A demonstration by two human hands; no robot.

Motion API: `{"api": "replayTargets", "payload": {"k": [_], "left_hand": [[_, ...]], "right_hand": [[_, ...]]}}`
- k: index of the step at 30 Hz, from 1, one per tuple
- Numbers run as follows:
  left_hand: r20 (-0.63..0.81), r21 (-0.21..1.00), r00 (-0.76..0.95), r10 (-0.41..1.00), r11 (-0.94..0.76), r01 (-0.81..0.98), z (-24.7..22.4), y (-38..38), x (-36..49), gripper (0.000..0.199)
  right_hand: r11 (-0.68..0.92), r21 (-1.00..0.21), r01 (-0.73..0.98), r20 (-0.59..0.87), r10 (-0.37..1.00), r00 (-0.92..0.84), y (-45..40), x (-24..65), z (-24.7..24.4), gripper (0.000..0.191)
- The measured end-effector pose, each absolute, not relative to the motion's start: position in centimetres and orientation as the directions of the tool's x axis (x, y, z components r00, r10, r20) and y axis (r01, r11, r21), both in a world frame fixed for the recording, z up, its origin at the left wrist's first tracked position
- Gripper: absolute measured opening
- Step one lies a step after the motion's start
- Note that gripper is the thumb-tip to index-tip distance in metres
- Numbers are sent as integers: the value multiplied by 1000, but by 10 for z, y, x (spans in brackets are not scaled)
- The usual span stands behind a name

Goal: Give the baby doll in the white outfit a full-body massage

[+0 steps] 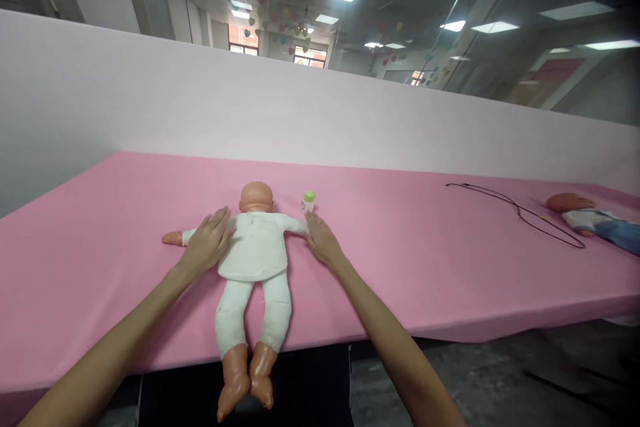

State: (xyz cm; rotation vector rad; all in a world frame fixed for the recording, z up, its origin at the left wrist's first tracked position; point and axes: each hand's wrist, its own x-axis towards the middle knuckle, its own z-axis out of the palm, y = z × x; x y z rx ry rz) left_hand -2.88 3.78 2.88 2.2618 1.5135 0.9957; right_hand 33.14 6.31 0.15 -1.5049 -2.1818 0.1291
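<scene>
Left hand [209, 235] lies open, palm down, its fingers straight and close together, across one arm of the white-clad doll [254, 247] and against the side of its trunk; beyond the wrist, the doll's brown hand sticks out toward the left edge of the pink-covered table [400, 267]. The doll is stretched out on the left half of the table, its bald head toward the far edge, the back of the head turned up and the face out of sight; its legs run across the near edge, so that the bare brown feet hang past it. To its right, the right hand [323, 239] is also open, fingers extended, over the end of the doll's other arm, covering the doll's hand. Just past those fingertips, near the far edge, is a small white bottle [307, 205] with a green cap; whether the fingers touch it, I cannot tell. Well apart, farther right, a thin black cord [516, 203] trails from near the far edge toward the right end. Last, by the right end, lies a second doll [605, 223] in a white top and blue trousers, its head pointing left.
</scene>
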Motion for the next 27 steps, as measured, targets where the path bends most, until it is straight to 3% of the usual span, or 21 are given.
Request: {"api": "replayTargets", "payload": {"k": [2, 4, 6, 9, 12, 19, 21, 23, 25, 27], "left_hand": [[323, 825, 206, 924, -382, 417, 61, 45, 12, 70], [220, 975, 267, 938, -216, -45, 86, 61, 58, 73], [70, 922, 380, 922, 86, -377, 98, 84, 103, 80], [-180, 722, 404, 897, 399, -565, 94, 122, 154, 86], [-293, 627, 335, 895, 445, -640, 76, 147, 182, 86], [-294, 616, 323, 900, 436, -656, 55, 160, 191, 87], [-258, 636, 322, 911, 411, -653, 61, 156, 189, 81], [-192, 723, 310, 931, 348, -597, 67, 146, 187, 72], [-119, 852, 289, 950, 247, -462, 71, 129, 186, 73], [-62, 955, 276, 959, 137, -263, 72, 104, 182, 77]], "right_hand": [[329, -429, 841, 372, 913, -168, 78, 335, 19, 64], [278, -481, 832, 395, 915, -78, 96, 336, 34, 61], [255, -506, 824, 401, 915, -37, 113, 336, 42, 59], [246, -508, 825, 392, 919, -33, 131, 335, 42, 57], [252, -461, 851, 368, 927, -74, 142, 334, 36, 53], [270, -322, 907, 318, 934, -165, 152, 341, 36, 55], [288, -370, 883, 329, 930, -165, 143, 329, 34, 57], [321, -497, 806, 364, 920, -143, 127, 306, 32, 63], [370, -633, 681, 408, 906, -113, 109, 276, 34, 75], [467, -658, 590, 469, 868, -163, 96, 252, 43, 86]]}}
